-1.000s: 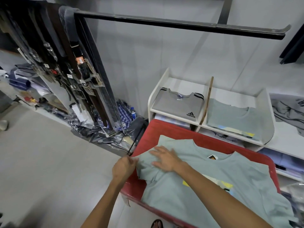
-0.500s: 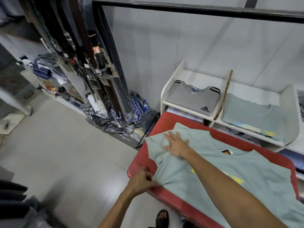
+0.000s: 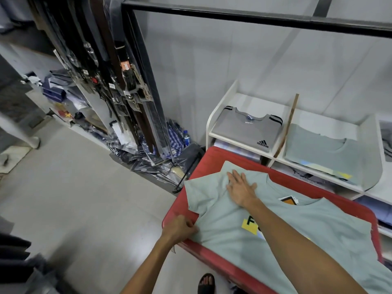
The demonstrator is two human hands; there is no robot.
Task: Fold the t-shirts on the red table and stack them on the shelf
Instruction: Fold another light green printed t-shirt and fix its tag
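A pale green t-shirt (image 3: 282, 236) with a yellow and black print lies spread face up on the red table (image 3: 214, 158). My right hand (image 3: 240, 187) rests flat, fingers apart, on its shoulder near the left sleeve. My left hand (image 3: 179, 229) pinches the shirt's side edge just below that sleeve, at the table's left rim. On the white shelf (image 3: 220, 102) behind the table lie a folded grey t-shirt (image 3: 248, 129) with black stripes and a folded pale green t-shirt (image 3: 322, 152).
A black rail (image 3: 233, 16) crosses overhead. A rack of hanging belts (image 3: 118, 77) stands to the left, with plastic-wrapped clothes (image 3: 157, 158) on the floor below it. A wooden stick (image 3: 287, 124) leans between the shelf compartments. My sandalled foot (image 3: 206, 283) shows beside the table.
My left hand has slid down from the sleeve tip to the shirt's side edge under the sleeve. My right hand stays pressed flat on the shoulder. The camera has swung left.
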